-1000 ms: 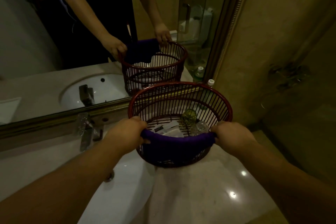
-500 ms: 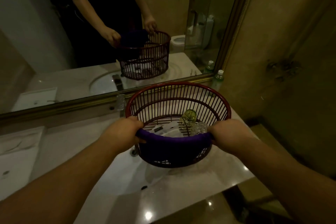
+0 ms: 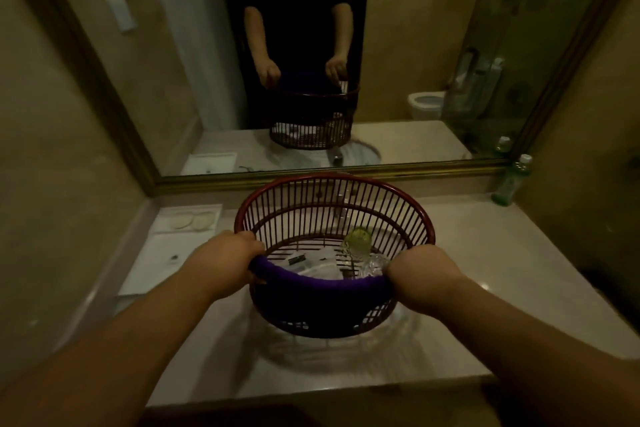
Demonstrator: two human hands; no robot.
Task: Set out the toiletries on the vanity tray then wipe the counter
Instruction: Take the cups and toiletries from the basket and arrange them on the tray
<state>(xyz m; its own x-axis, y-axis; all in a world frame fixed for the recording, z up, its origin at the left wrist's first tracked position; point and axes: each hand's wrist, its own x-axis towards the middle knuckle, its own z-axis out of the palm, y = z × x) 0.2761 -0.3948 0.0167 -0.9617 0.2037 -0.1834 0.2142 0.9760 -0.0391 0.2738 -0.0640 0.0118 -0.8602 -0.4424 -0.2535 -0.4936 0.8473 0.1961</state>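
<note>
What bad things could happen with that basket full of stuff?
1. Both hands, left hand and right hand, grip the basket through a purple cloth draped over its rim; the cloth might slip.
2. The small bottles inside could tip or roll if the basket tilts.
3. The basket looks to be over the sink; spilled packets could land there, not on the white tray.

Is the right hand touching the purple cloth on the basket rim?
Touching. The head view shows the right hand closed over the end of the purple cloth draped on the basket rim.
</note>
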